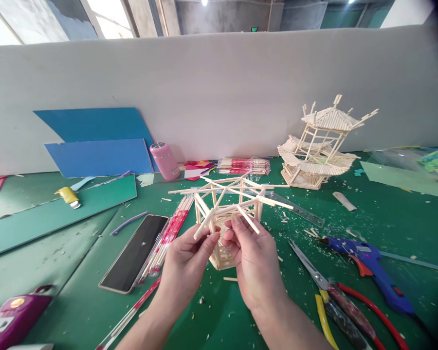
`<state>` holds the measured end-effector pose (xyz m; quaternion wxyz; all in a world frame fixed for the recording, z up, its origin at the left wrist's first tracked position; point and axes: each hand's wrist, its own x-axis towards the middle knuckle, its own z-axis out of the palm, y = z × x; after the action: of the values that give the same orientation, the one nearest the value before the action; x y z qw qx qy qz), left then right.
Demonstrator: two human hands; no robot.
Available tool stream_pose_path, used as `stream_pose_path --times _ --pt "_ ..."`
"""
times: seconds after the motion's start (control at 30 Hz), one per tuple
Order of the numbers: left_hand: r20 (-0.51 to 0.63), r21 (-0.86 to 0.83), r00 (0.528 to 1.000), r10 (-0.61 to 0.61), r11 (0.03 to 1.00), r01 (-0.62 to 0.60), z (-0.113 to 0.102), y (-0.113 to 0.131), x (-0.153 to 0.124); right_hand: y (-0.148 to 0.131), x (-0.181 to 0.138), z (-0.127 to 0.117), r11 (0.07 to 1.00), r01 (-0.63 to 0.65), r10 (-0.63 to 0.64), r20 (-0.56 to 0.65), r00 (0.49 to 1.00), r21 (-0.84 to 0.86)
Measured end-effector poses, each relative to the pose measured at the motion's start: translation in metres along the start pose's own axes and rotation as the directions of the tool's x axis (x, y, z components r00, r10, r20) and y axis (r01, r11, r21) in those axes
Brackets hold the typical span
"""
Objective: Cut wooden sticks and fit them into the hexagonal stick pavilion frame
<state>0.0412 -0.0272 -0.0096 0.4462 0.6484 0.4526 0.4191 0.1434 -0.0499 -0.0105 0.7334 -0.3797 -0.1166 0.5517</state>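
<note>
A small frame of thin wooden sticks (230,200) is held up over the green table (76,291), with roof-like sticks fanning out at its top. My left hand (187,257) pinches sticks at the frame's lower left, fingers closed on them. My right hand (253,260) grips the frame from the right, thumb and fingers pressed on a stick near the middle. The frame's base is partly hidden behind both hands.
A finished stick pagoda (319,146) stands at the back right. A blue glue gun (372,265), red-handled scissors (332,287), a clear ruler (299,209), a phone (135,253), chopstick packs (170,233), a pink bottle (165,160) and blue boards (98,141) lie around.
</note>
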Motion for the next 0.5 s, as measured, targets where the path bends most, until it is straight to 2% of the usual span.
stream_pose_path --times 0.27,0.5 --pt "0.020 -0.080 1.000 -0.024 0.996 0.026 0.0019 0.0023 0.0008 -0.0011 -0.0010 -0.0010 1.000 0.007 -0.007 -0.012 1.000 -0.013" --pt "0.014 -0.077 0.999 -0.047 0.996 0.047 0.0015 0.0027 -0.0004 -0.0007 0.0006 -0.0018 0.999 0.013 -0.013 0.003 1.000 -0.035"
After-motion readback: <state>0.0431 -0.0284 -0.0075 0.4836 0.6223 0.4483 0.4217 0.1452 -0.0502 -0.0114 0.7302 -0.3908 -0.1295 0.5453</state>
